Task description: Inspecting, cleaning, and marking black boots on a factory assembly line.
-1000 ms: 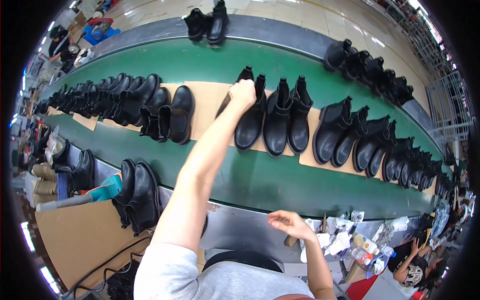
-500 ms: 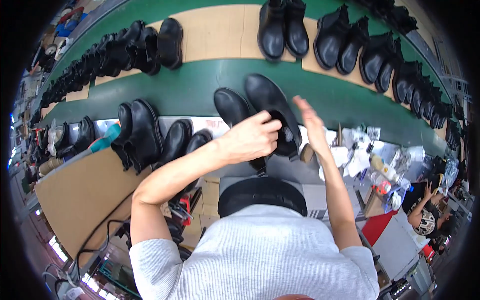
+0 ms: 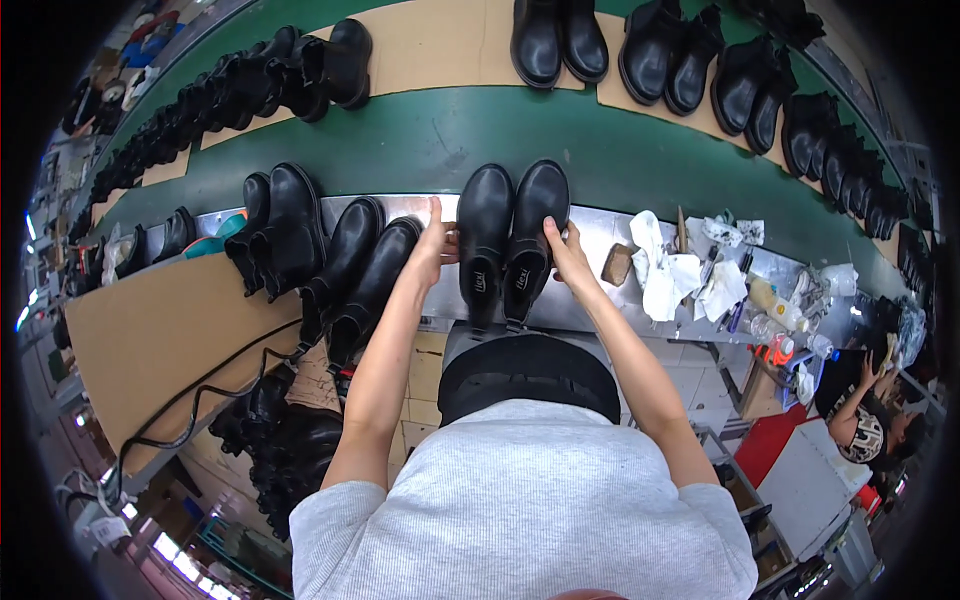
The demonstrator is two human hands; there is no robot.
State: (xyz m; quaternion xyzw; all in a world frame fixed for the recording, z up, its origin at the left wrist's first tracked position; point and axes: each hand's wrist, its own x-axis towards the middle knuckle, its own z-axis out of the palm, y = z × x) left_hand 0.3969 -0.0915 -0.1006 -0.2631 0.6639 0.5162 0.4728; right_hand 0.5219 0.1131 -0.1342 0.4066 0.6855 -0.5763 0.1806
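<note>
Two black leather ankle boots stand side by side, toes pointing away from me, on the metal-edged front of the bench. My left hand (image 3: 432, 250) is beside the left boot (image 3: 487, 212), thumb raised and fingers reaching to its outer side; it is open. Around the outer side of the right boot (image 3: 541, 200) my right hand (image 3: 570, 258) is closed, its thumb on the upper. Pale lettering shows inside both shafts. Where the left fingertips meet the boot, I cannot tell how firmly they touch.
More black boots (image 3: 352, 245) stand close to my left, by a cardboard sheet (image 3: 180, 350). Long boot rows line the far side of the green belt (image 3: 420, 140). At right lie a brown block (image 3: 618, 264), white rags (image 3: 665, 280) and bottles (image 3: 775, 305). Another person (image 3: 860, 415) works at far right.
The boots, tilted and apart before, now stand upright and parallel. My left hand has left the right boot's opening and moved left; my right hand has come in against the right boot.
</note>
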